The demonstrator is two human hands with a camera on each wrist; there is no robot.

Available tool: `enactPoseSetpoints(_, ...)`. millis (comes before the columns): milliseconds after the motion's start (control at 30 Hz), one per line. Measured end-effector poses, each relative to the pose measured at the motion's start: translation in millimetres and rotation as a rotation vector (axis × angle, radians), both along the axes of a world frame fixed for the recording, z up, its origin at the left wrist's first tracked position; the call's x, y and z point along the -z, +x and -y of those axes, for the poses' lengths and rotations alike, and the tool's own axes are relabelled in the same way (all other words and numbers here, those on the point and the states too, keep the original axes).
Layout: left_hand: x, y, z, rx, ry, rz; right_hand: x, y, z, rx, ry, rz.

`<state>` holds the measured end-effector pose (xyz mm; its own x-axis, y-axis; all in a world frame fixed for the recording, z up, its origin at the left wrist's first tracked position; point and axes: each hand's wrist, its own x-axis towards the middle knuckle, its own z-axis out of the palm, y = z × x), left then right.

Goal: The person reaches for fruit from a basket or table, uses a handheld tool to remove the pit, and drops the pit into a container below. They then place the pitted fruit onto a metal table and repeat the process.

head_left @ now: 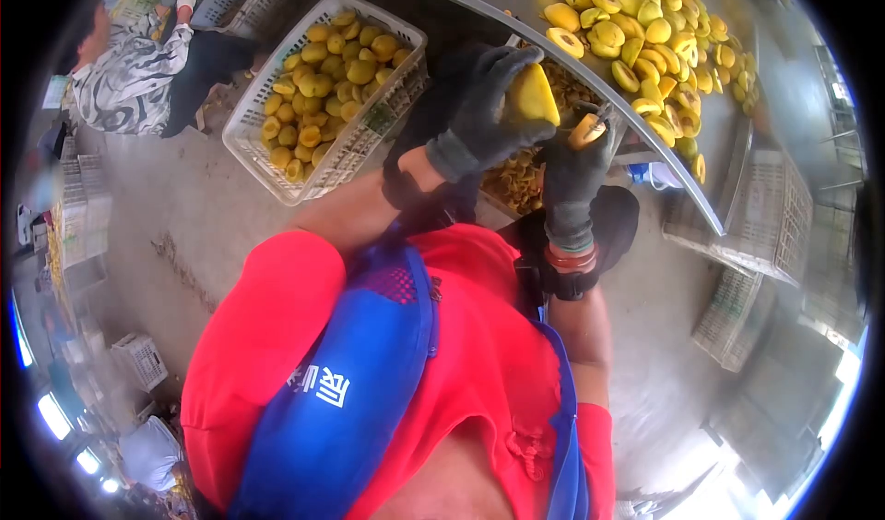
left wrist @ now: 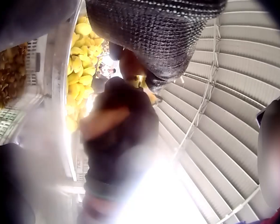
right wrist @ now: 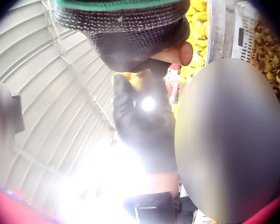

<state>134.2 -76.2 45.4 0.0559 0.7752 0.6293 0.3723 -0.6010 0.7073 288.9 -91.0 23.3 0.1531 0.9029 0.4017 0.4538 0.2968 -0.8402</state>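
In the head view my gloved left hand [head_left: 489,105] holds a yellow-green fruit piece [head_left: 535,94], its fingers and thumb curled round it. Just right of it, my gloved right hand [head_left: 576,174] grips a tan, handle-like object [head_left: 587,132]. The right wrist view has the right glove [right wrist: 130,39] above, the tan object's rounded end [right wrist: 185,54] sticking out, and the left glove [right wrist: 147,116] facing it with yellow fruit [right wrist: 133,80]. In the left wrist view, the left glove [left wrist: 149,37] is close above the blurred right glove [left wrist: 123,135]. Where the hands meet, details are hidden.
Halved yellow fruit [head_left: 645,50] lies on a metal table, whose edge [head_left: 645,133] runs beside the hands. Below them is a container of brownish scraps [head_left: 516,183]. A white crate [head_left: 346,165] of whole-looking fruit stands left; a person in a patterned top [head_left: 129,82] is farther left.
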Motion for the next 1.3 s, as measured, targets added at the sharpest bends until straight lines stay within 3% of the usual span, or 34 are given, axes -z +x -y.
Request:
enactPoseSetpoints(167,20.7,-35.6,-22.0,-0.119,0.048,0.128,42.3,24.0,-2.5,0.021,-0.138,-0.036)
enactPoseSetpoints(233,21.1,-56.5,-22.2,-0.141,-0.359,0.332,50.6,28.0,1.9,0.028,-0.215,-0.027)
enactPoseSetpoints(300,30.0,-79.3,-21.0,-0.1,-0.574,0.565,63.8,33.4,4.2,0.031,-0.287,-0.006)
enactPoseSetpoints(367,61.5,-103.6,-24.0,0.003,-0.583,0.835,72.0,37.5,6.4,0.026,-0.349,-0.016)
enactPoseSetpoints(467,104.8,-156.6,-40.9,-0.386,-0.56,0.156,70.8,35.3,12.4,0.014,-0.402,-0.068)
enactPoseSetpoints(500,115.9,-165.3,-44.7,-0.463,-0.542,0.063,74.7,36.2,13.0,0.015,-0.402,-0.068)
enactPoseSetpoints(700,192.3,-221.5,-83.8,-0.412,-0.921,-0.032,64.6,34.1,16.3,0.004,-0.584,-0.209)
enactPoseSetpoints(767,226.0,-237.4,-96.2,-0.354,-0.862,-0.182,63.8,33.6,14.2,0.003,-0.625,-0.287)
enactPoseSetpoints(867,307.3,-273.2,-127.0,-0.174,-0.867,0.011,70.7,36.2,10.2,0.004,-0.646,-0.354)
enactPoseSetpoints(933,325.0,-279.0,-135.3,-0.101,-0.851,0.172,77.8,36.7,6.3,0.019,-0.651,-0.321)
enactPoseSetpoints(1033,293.6,-256.5,-134.4,-0.099,-0.673,0.068,58.1,26.7,-0.6,0.03,-0.728,-0.417)
enactPoseSetpoints(1100,238.4,-224.6,-130.1,-0.12,-0.572,0.047,41.7,17.3,-8.0,0.016,-0.731,-0.413)
enactPoseSetpoints(1233,108.6,-131.1,-93.1,0.126,-0.765,0.714,10.1,2.1,-19.8,-0.171,-0.658,-0.383)
enactPoseSetpoints(1300,57.5,-87.7,-74.5,0.209,-0.71,0.6,1.2,-13.9,-31.8,-0.19,-0.298,-0.106)
